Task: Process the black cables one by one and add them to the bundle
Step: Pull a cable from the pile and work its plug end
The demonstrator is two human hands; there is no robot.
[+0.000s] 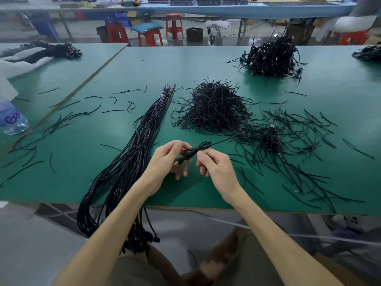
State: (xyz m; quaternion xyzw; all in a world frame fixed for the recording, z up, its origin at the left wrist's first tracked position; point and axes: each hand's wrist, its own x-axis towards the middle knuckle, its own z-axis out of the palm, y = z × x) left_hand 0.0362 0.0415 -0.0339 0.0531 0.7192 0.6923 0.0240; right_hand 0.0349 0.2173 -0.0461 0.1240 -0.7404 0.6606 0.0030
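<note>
**Two bare hands hold a small folded black cable over a green tabletop**

Head view, looking down along both forearms. Near the picture's centre, the left hand (167, 159) and the right hand (216, 168) meet just above the tabletop (206, 65). Between them is the black cable (195, 150), thin and glossy, folded into a short narrow hank. The left fingers (179, 145) are curled round its near end. The right thumb and forefinger pinch its middle. One loose tail runs straight out toward two o'clock, and its tip shows a hint of red.

At nine o'clock from the hands lies the bundle (136, 153), many long black cables laid side by side. It stretches from a pale tie at its far end, at about twelve o'clock, down to seven o'clock. There it spills over the tabletop's near edge and hangs beside the left forearm.

At one o'clock sits a bushy pile of short black strips (214, 108). More strips are scattered across the tabletop at three and ten o'clock. A single coiled cable (270, 137) rests among them at three o'clock. Farther off at one o'clock is a tall heap of coiled cables (272, 56). A clear water bottle (12, 120) lies at the left edge, at nine o'clock. Red stools (150, 37) stand beyond the tabletop at twelve o'clock.
</note>
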